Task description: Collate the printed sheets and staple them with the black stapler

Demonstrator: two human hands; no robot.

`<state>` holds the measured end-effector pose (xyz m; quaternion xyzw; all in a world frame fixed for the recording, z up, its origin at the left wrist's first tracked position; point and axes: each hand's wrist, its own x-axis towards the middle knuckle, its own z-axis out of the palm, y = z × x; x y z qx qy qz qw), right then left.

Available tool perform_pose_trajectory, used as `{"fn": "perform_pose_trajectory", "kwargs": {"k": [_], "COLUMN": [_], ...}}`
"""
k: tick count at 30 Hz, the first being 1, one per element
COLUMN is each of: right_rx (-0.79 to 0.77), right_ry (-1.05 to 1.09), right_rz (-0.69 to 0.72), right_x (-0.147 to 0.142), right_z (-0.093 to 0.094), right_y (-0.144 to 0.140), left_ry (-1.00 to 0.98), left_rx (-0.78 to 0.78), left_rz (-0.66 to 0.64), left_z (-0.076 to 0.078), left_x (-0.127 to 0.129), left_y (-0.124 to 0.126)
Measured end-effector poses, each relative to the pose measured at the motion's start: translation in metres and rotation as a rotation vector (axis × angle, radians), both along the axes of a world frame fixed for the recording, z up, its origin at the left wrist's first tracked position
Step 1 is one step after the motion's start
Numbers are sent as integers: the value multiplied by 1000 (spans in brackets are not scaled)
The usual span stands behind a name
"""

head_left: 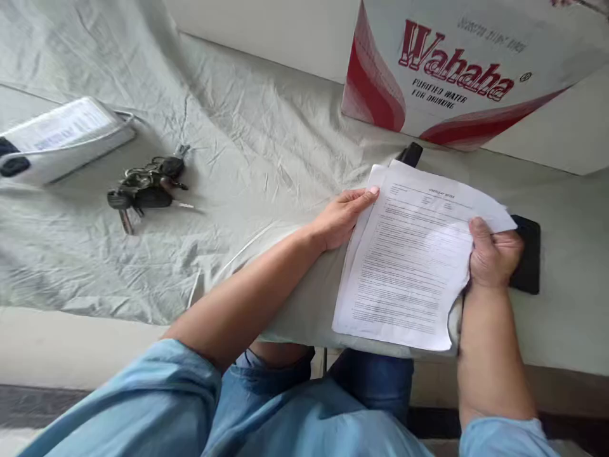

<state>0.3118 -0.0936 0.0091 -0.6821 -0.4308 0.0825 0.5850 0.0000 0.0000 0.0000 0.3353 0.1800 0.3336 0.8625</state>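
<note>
Between my two hands is a small stack of printed paper sheets [404, 266], tilted a little, its lower edge near the table's front. My left hand [343, 216] pinches the upper left edge, thumb on top. On the right side, my right hand [495, 254] grips the edge with its thumb pressed on the top sheet; its other fingers are mostly hidden. The sheets are fanned slightly out of line at the left and top right. A black phone-like slab [530, 257] lies beside my right hand, partly covered by it. Behind the sheets' top edge pokes a black object [410, 154].
A Wahaha water carton [457, 76] stands at the back right. To the left, a bunch of keys [150, 187] lies on the wrinkled pale table cover [247, 152]. A white case or pouch [71, 143] sits at the far left. The table's front edge runs before my lap.
</note>
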Motion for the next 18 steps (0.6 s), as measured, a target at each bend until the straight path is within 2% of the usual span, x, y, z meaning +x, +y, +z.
{"fn": "perform_pose_trajectory", "kwargs": {"k": [11, 18], "right_rx": [20, 252], "right_ry": [24, -3], "right_rz": [23, 8], "right_x": [-4, -6], "right_z": [0, 2], "right_y": [0, 4], "left_ry": [25, 52], "left_rx": [-3, -23], "left_rz": [14, 67], "left_z": [-2, -1], "left_x": [0, 1], "left_y": [-1, -3]}}
